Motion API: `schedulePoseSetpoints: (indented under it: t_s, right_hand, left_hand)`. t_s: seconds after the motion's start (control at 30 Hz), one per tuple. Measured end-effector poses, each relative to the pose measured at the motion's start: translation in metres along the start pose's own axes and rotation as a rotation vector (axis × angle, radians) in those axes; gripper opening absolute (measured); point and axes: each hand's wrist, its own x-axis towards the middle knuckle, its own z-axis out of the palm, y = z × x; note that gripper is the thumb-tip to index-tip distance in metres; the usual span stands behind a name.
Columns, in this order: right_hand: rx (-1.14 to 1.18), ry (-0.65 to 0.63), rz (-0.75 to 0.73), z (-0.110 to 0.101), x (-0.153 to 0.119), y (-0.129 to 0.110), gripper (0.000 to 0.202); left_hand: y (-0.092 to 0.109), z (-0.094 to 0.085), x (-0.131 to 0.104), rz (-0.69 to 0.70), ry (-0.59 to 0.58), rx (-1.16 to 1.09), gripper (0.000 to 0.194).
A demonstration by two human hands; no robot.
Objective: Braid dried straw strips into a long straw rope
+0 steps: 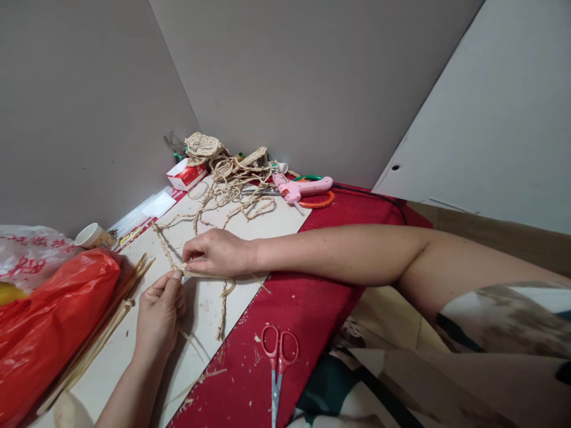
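My left hand (pixel 163 300) pinches a braided straw cord (pixel 164 245) between thumb and finger, near the cord's working end. Close beside it, my right hand (pixel 218 252) is closed on a pale straw strand that runs out under the palm. The braid leads up from my fingers and joins a loose tangle of the same cord (pixel 227 178). A short braided tail (pixel 222 315) hangs down on the white board below my right hand. Loose strand ends stick out below both hands. The exact crossing at my fingertips is partly hidden.
Red-handled scissors (pixel 280 356) lie on the red cloth (pixel 241 380). A pink glue gun (pixel 301 187) rests at the back, its cord trailing right. Dry straw strips (pixel 102 327), a red plastic bag (pixel 57 321) and a paper cup (pixel 95 236) line the left. Grey panels enclose the table.
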Motion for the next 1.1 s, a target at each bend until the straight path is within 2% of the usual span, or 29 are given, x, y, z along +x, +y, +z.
schedulePoseSetpoints:
  t_s: [0.13, 0.37, 0.47, 0.73, 1.1]
  right_hand:
    - [-0.065, -0.033, 0.032, -0.006, -0.001, -0.003, 0.015]
    - [0.187, 0.119, 0.101, -0.008, 0.002, -0.01, 0.008]
    - [0.161, 0.14, 0.102, -0.005, -0.001, -0.012, 0.007]
    - [0.015, 0.104, 0.041, 0.007, -0.002, -0.004, 0.013]
    - [-0.082, -0.026, -0.042, -0.002, -0.003, -0.003, 0.014]
  left_hand:
    - [0.001, 0.001, 0.0, -0.011, -0.011, -0.004, 0.029]
    - [0.003, 0.004, -0.002, -0.019, -0.009, -0.03, 0.029]
    - [0.003, 0.003, -0.001, -0.012, -0.02, -0.028, 0.026]
    - [0.004, 0.005, -0.001, -0.018, -0.034, -0.028, 0.027]
    - [0.003, 0.005, 0.0, 0.027, 0.006, 0.023, 0.022]
